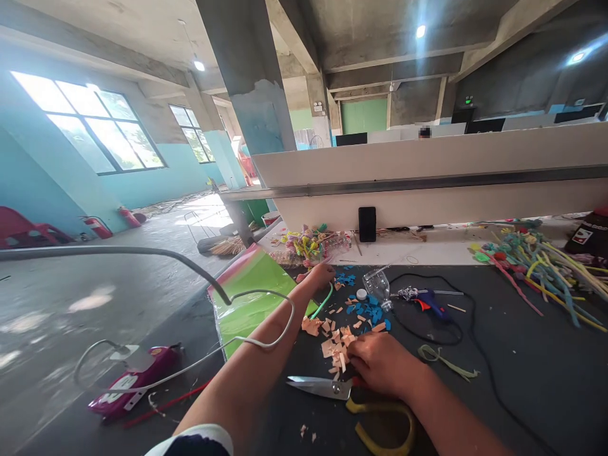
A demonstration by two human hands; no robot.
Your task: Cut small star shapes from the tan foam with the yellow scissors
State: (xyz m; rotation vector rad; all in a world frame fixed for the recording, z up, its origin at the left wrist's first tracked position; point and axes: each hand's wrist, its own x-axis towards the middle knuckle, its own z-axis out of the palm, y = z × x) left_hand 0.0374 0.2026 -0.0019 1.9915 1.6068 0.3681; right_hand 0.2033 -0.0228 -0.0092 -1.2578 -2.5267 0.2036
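My left hand (323,273) reaches to the back of the dark table, fingers curled in, beside a clear plastic piece (338,249) and a bunch of colourful craft pieces (306,244). What its fingers hold is hidden. A light green strip (323,303) curves down near its wrist. My right hand (380,361) rests low on the table, fingers bent at the edge of a pile of peach-coloured scraps (336,348). Its fingertips are partly hidden. Beneath that hand lie scissors (323,387) with yellow handles, blades pointing left.
Blue scraps (369,310), a clear bottle (379,288) and a blue glue gun (430,304) with a black cord lie mid-table. Green sheets (256,291) are under my left arm. A magenta power strip (137,383) with a white cable sits left; colourful stems (546,259) lie right.
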